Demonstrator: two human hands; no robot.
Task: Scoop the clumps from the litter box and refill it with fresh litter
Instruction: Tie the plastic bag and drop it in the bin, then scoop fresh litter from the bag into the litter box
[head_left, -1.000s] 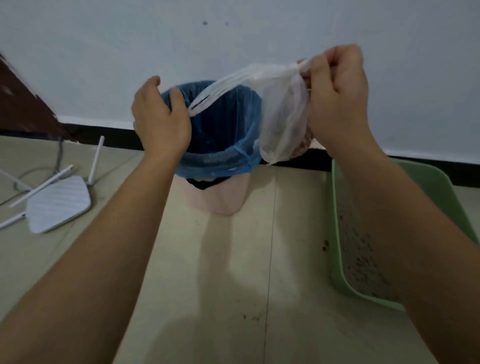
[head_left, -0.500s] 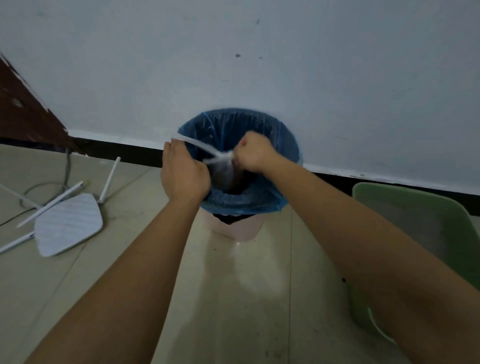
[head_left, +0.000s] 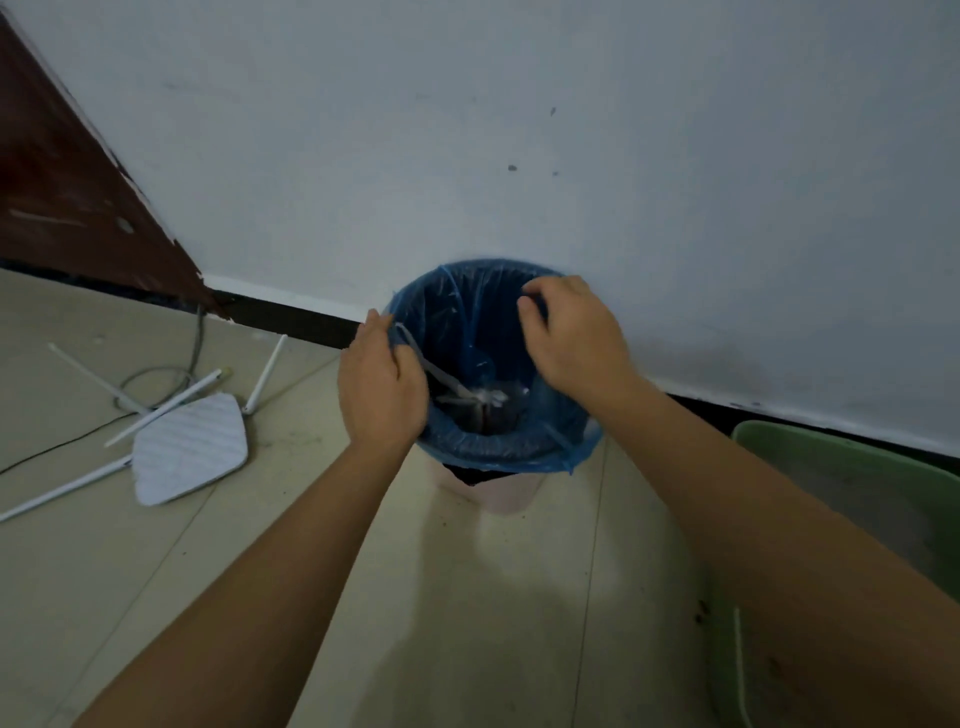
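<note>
White bag: laid knotted in the bin, one handle stretched up to the rim
Handling: judged light, soft, slippery; best taken by handle or knot
Left hand: handle pinched by the fingers
Right hand: fingers curled over far rim; hold cannot be told

A blue liner covers a pale pink bin; the bag inside is whitish. The litter box is green, the router white with fine stripes, the floor beige, the skirting black.
</note>
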